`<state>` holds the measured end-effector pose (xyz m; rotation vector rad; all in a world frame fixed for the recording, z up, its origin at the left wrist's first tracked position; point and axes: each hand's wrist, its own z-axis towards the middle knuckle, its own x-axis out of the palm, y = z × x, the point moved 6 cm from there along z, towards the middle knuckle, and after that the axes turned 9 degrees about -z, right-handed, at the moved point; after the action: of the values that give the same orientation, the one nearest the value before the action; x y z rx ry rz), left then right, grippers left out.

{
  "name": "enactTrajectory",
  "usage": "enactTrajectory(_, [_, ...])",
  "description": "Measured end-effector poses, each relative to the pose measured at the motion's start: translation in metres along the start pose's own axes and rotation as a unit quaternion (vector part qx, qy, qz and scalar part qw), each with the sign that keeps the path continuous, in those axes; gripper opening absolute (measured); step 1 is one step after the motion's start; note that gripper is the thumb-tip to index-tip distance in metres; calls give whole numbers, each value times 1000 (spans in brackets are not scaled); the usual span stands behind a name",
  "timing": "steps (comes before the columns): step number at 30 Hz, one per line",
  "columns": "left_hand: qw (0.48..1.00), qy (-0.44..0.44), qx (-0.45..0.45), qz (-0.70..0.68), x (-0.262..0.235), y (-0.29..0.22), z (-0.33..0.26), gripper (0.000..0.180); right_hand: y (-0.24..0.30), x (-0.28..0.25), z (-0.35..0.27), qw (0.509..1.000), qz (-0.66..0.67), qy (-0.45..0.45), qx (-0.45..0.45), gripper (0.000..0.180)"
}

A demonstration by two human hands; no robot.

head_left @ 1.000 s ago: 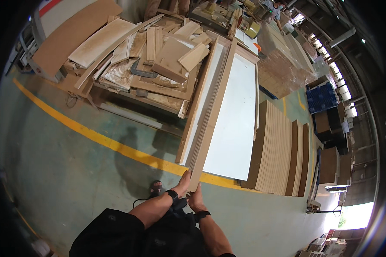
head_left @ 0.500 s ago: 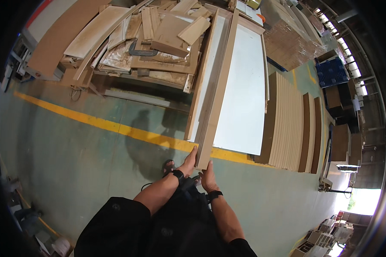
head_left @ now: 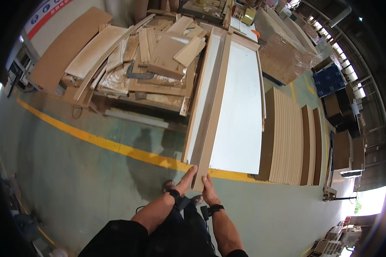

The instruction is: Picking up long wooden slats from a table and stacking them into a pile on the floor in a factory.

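Observation:
A bundle of long, narrow brown boards (head_left: pixel 215 109) runs lengthwise over a white-topped table, its near end jutting past the table's near edge toward me. My left hand (head_left: pixel 186 180) presses against the left side of that end, thumb pointing along the boards. On the right side, my right hand (head_left: pixel 209 192) grips the same end with its thumb up. The fingers under the bundle are hidden. Beneath the boards lies the white panel surface (head_left: pixel 237 115), with a wooden strip (head_left: pixel 196 105) along its left edge.
To the left stands a heap of wood offcuts (head_left: pixel 167 51) with a dark clamp (head_left: pixel 138 73) on it. A row of upright brown panels (head_left: pixel 285 141) stands right of the table. A yellow floor line (head_left: pixel 94 139) passes under the table's near end. A pallet jack (head_left: pixel 330 192) is farther right.
The view has tilted up, so the whole scene sits lower in the picture. Both hands keep their places at the near end of the boards.

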<state>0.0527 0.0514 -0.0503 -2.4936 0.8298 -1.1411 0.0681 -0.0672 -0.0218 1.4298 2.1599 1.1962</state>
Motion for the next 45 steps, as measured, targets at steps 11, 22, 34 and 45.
enactTrajectory(11, [995, 8, 53, 79, 19, -15, 16, 61, 12, 9, -1, 991, 85, -37, -96, 88])
enactTrajectory(22, [996, 38, 68, 36, 24, -8, 21, 51, 13, 9, -9, 990, 80, -44, -112, 82])
enactTrajectory(34, [999, -51, 11, 2, 44, -13, -11, 56, -1, -4, -8, 981, 116, -93, -124, 87])
enactTrajectory(45, [995, -13, 54, 78, 79, 66, -20, 53, 0, -56, -100, 958, 219, -72, -170, 78])
